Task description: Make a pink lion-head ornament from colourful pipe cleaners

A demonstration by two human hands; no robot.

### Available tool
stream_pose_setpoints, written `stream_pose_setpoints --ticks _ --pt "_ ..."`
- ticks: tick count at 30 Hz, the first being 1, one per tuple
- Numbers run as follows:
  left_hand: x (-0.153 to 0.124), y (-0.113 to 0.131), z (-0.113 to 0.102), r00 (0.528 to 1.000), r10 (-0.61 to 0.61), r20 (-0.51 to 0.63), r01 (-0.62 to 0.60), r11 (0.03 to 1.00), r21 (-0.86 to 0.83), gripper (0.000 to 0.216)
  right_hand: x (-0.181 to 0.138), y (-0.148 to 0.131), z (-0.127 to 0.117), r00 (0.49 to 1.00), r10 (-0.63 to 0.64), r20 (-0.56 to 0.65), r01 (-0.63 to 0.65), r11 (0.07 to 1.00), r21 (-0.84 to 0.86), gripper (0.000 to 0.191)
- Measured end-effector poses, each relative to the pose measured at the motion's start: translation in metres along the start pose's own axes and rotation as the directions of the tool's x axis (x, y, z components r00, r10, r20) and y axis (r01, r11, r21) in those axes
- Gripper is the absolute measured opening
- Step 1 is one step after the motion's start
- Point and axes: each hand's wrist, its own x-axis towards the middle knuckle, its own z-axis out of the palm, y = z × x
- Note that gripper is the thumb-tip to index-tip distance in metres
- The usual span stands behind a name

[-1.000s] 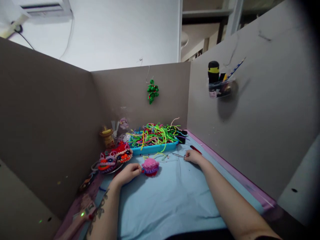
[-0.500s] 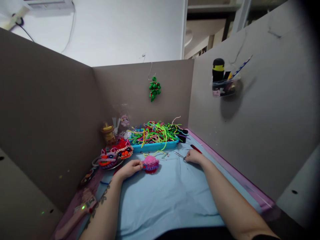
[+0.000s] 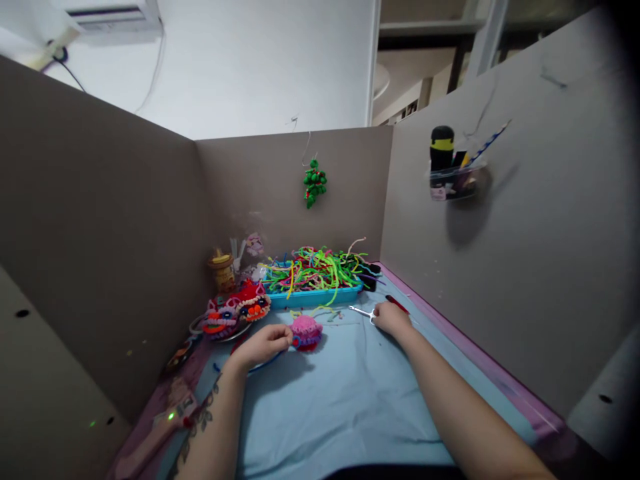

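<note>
My left hand (image 3: 267, 343) is closed in a pinch at the left edge of a round pink pipe-cleaner figure (image 3: 306, 327) with purple and red rows below. A small blue and red ring shows beside the fingertips. Under that hand runs a blue pipe cleaner (image 3: 267, 364); where it ends within the fingers is hidden. To the right, my right hand (image 3: 393, 319) has its fingers closed around the handles of small silver scissors (image 3: 362, 311). Their blades point left, low over the blue cloth. The palm hides most of the handles.
A blue tray (image 3: 315, 297) heaped with colourful pipe cleaners stands behind. Finished-looking fuzzy faces (image 3: 223, 320) rest on a plate at left, near a brown-lidded cup (image 3: 223, 270). A red-handled tool (image 3: 397, 305) lies beyond my right hand. Grey partitions (image 3: 290, 173) enclose the table.
The whole view has shifted slightly, so everything appears a little lower and further right. Both hands keep about the same places and grips.
</note>
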Motion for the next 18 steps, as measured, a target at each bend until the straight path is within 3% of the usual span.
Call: stream_pose_setpoints --ticks 2,4,6,9,11,14,18 --pt "-0.002 0.008 0.007 0.998 0.047 -0.041 -0.05 0.995 -0.086 0.028 -0.004 -0.006 -0.002 0.993 -0.021 -0.118 0.026 0.999 0.037 0.008" --pt "-0.002 0.016 0.017 0.987 0.092 -0.131 -0.113 0.98 -0.165 0.032 -0.01 -0.017 -0.003 0.957 -0.071 -0.281 0.128 0.973 0.19 0.008" --pt "0.001 0.023 0.029 0.966 0.124 -0.226 -0.176 0.958 -0.228 0.034 -0.019 -0.032 0.0 0.928 -0.134 -0.348 0.291 0.843 0.452 0.014" --pt "0.007 0.03 0.047 0.955 0.13 -0.265 -0.189 0.958 -0.214 0.032 -0.04 -0.063 0.007 0.907 -0.348 -0.239 0.387 0.463 0.797 0.027" --pt "0.011 0.031 0.056 0.95 0.139 -0.279 -0.18 0.975 -0.127 0.03 -0.055 -0.081 0.013 0.865 -0.456 -0.207 0.376 0.317 0.871 0.027" --pt "0.015 0.028 0.063 0.929 0.185 -0.321 -0.178 0.983 0.05 0.025 -0.072 -0.1 0.019 0.857 -0.495 -0.144 0.282 0.217 0.935 0.024" --pt "0.017 0.019 0.065 0.9 0.272 -0.34 -0.202 0.953 0.227 0.02 -0.081 -0.106 0.021 0.855 -0.515 -0.065 0.169 0.157 0.973 0.025"
